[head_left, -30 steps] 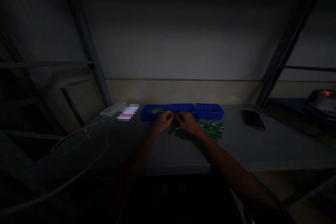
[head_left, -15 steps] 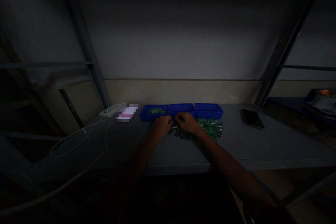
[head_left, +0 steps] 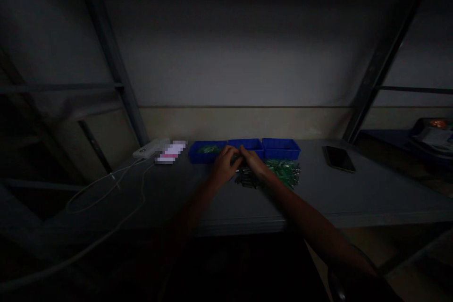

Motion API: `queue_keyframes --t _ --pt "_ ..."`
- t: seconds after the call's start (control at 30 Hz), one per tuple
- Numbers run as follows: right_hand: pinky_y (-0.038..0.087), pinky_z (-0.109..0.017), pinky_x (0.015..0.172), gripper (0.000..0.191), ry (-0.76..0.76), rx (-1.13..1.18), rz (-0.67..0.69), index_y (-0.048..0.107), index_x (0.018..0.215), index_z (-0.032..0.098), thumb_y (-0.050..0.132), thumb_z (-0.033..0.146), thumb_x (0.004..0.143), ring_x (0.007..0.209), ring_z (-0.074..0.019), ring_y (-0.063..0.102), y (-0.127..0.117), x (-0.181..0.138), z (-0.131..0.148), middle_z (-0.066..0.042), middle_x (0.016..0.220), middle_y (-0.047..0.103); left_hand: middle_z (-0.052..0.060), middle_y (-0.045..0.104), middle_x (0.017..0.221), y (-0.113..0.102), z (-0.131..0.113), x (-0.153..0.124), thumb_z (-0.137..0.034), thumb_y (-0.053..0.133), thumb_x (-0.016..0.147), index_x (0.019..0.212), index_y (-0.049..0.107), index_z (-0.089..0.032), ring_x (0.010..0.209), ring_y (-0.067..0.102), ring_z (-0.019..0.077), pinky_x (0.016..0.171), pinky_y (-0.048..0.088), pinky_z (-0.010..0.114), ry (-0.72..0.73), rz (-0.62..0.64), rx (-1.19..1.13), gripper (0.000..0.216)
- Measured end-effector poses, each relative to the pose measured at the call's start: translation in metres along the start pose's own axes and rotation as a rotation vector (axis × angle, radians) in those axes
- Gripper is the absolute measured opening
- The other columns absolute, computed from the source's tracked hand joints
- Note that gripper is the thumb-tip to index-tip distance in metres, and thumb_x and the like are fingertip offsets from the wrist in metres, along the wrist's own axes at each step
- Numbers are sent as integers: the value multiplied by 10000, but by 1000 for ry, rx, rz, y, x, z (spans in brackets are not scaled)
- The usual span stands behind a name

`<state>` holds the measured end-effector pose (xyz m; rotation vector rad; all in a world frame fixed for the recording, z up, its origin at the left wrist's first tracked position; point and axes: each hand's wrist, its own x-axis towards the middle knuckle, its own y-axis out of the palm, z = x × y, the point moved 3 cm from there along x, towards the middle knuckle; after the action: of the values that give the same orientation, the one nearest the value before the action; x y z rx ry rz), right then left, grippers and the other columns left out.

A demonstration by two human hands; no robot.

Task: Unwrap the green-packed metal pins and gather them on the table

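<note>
Apparently a small-parts workshop: a grey workbench [head_left: 226,205] between metal uprights [head_left: 105,42], three blue plastic bins [head_left: 281,154] lined up beyond the hands [head_left: 223,166], loose green pieces [head_left: 285,171] heaped right of them.

from here i can't tell if the left hand [head_left: 224,164] and right hand [head_left: 252,160] pinch anything; just beyond them, the middle blue bin [head_left: 259,153] is partly covered; small dark pieces [head_left: 247,181] near the right hand blur together.

Three bins [head_left: 255,143] are standing in row on table [head_left: 318,193]; parts [head_left: 209,149] are lying in left one; pile [head_left: 283,172] is lying before middle and right ones, left hand [head_left: 224,165] and right hand [head_left: 254,162] hovering by its left end; phone [head_left: 339,158] is lying farther right
</note>
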<state>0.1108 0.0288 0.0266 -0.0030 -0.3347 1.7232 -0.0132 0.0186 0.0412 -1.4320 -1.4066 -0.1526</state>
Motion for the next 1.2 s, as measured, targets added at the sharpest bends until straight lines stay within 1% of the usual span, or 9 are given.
queue_keyframes --t 0.13,0.23,0.43,0.57,0.67,0.83,0.93,1.07,1.2 --pt "447 -251 593 667 1 184 -30 645 810 129 390 742 746 630 -150 590 -2 4 -6 -67 728 660 98 562 1084 6 -3 -5 -241 597 756 1031 561 -166 1054 516 225 927 420 341 45 29 75 287" --pt "449 -243 589 715 36 228 22 656 840 112 317 739 780 636 -147 601 0 3 -3 -96 749 671 90 599 1088 1 1 -2 -210 496 820 1070 579 -186 1046 538 217 937 418 341 6 22 145 264" --pt "463 -259 636 709 33 54 -3 674 923 105 252 671 854 728 -169 621 -6 -4 14 -121 830 686 106 611 1168 -39 47 27 -147 350 853 1122 606 -192 1128 515 231 997 372 382 -120 -89 370 374" --pt "447 -265 707 613 -44 -225 -116 674 882 109 279 576 897 753 -167 612 -21 -4 16 -86 798 677 123 649 1108 -44 87 28 -288 384 871 979 665 -194 1071 560 284 1020 299 532 -294 288 489 315" --pt "422 -269 699 544 -151 -505 -167 668 798 121 322 528 901 714 -168 592 -33 -4 19 -64 747 661 128 631 1163 -42 94 17 -383 385 877 1002 651 -214 1136 526 324 1012 224 630 -328 287 501 339" --pt "415 -277 676 468 -149 -729 -210 676 811 137 393 503 878 733 -198 600 -64 -6 20 -77 782 678 186 460 1366 -38 73 4 -477 390 869 1221 535 -171 1313 313 371 1020 127 670 -340 79 571 488" --pt "440 -279 707 439 -100 -680 -263 683 881 140 398 473 876 778 -201 615 -90 -8 13 -86 856 698 159 482 1344 -29 41 -4 -421 445 861 1236 524 -191 1309 319 329 1056 187 586 -120 27 526 447" --pt "469 -308 745 473 -36 -656 -344 674 960 109 357 451 882 803 -208 637 -123 -17 -5 -105 886 699 113 567 1222 -6 -7 -24 -360 476 851 1196 556 -206 1166 480 250 989 371 410 179 305 280 386" --pt "442 -391 877 443 -56 -830 -263 666 1036 137 428 462 853 966 -259 610 -139 -39 -16 -122 1034 676 104 485 1339 15 -43 -37 -461 526 813 1294 472 -236 1256 404 265 1037 321 421 263 459 191 533"
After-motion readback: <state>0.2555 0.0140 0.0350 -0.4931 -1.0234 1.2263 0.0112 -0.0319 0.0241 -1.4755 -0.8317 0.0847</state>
